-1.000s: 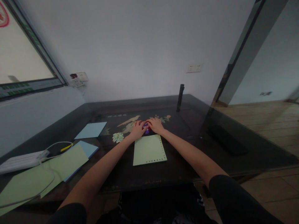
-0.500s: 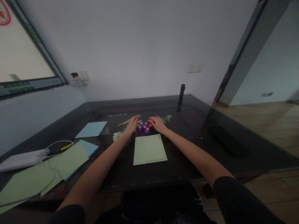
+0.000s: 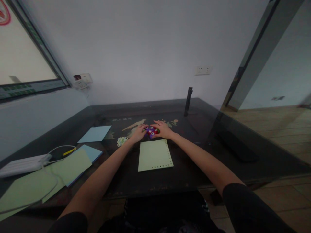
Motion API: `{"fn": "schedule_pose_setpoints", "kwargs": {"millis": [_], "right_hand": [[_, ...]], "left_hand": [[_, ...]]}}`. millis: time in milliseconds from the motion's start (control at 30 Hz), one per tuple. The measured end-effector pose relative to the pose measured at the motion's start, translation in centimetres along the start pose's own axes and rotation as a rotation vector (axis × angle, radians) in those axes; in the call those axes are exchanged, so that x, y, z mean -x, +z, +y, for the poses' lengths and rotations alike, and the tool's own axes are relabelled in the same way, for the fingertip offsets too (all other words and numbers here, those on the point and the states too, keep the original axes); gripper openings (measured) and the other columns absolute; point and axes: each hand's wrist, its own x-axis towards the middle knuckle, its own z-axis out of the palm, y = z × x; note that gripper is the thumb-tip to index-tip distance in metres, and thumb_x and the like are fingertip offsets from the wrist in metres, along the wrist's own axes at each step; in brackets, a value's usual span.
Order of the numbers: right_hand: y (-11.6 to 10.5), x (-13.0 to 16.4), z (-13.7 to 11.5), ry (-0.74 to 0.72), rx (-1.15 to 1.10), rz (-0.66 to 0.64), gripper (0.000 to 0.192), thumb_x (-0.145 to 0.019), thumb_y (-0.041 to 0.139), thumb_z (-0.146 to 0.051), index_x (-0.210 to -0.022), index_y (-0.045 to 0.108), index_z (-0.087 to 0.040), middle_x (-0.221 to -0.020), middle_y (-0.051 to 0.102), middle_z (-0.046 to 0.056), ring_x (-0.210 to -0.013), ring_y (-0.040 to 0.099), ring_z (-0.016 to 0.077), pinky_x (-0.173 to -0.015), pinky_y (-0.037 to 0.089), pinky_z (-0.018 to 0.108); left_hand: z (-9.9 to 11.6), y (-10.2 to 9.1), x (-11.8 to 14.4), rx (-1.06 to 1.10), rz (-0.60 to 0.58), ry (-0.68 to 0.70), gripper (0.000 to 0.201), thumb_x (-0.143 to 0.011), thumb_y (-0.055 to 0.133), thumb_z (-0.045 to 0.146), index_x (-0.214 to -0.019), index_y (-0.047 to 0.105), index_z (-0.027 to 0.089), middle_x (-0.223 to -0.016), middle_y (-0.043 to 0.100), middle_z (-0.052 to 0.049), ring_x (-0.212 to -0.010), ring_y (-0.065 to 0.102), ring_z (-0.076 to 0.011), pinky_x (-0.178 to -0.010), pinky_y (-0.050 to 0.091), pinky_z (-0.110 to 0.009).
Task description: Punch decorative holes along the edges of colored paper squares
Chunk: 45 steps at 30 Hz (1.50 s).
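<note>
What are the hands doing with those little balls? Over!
Left hand and right hand: curved around opposite sides of little balls. Balls bunched, red and purple showing. Pale green sheet close on near side.

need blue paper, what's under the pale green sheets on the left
Blue paper pokes out along the right side of the pale green sheets; anything further beneath is covered.

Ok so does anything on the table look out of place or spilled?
Nothing looks spilled. The table's left is untidy: a cable trails over papers overlapping at uneven angles. The balls between left hand and right hand look bunched, nothing odd.
</note>
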Motion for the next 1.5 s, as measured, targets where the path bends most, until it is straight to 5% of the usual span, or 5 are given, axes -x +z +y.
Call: {"fn": "schedule_pose_setpoints", "kwargs": {"millis": [367,1033,1267,1500], "right_hand": [[-0.2,-0.4,-0.7,-0.049,0.019,-0.034,0.065,-0.071,0.064,-0.059,-0.127,0.055,-0.026,-0.135,0.051,0.011,-0.124,0.045,0.0275,-0.103,0.032,0.044],[-0.6,0.0,-1.7,-0.084,0.144,-0.073,0.052,-0.082,0.052,-0.056,-0.127,0.054,-0.029,-0.140,0.045,0.008,-0.131,0.033,0.0325,-0.103,0.028,0.052],[-0.9,0.7,-1.6,-0.117,0.170,-0.034,0.061,-0.081,0.054,-0.057,-0.133,0.048,-0.026,-0.141,0.043,0.010,-0.133,0.030,0.0334,-0.103,0.026,0.056],[-1.7,1.7,1.9,-0.070,-0.008,0.032,0.078,-0.070,0.069,-0.051,-0.136,0.042,-0.020,-0.138,0.044,0.015,-0.131,0.036,0.0294,-0.107,0.028,0.047]], "left_hand": [[-0.5,-0.6,0.5,-0.114,0.006,-0.044,0.043,-0.080,0.048,0.024,-0.122,0.053,0.022,-0.121,0.057,-0.007,-0.119,0.047,-0.0225,-0.104,0.036,-0.041],[1.1,0.3,0.9,-0.180,-0.070,-0.091,0.055,-0.088,0.036,0.032,-0.142,0.033,0.021,-0.138,0.046,-0.011,-0.131,0.036,-0.0271,-0.108,0.024,-0.044],[0.4,1.8,0.6,-0.168,0.031,-0.072,0.051,-0.088,0.040,0.028,-0.137,0.038,0.016,-0.140,0.042,-0.015,-0.133,0.034,-0.0248,-0.108,0.027,-0.044],[1.1,1.5,1.2,-0.200,0.144,0.037,0.052,-0.086,0.046,0.049,-0.130,0.048,0.021,-0.139,0.040,-0.014,-0.131,0.035,-0.0285,-0.107,0.030,-0.046]]}}
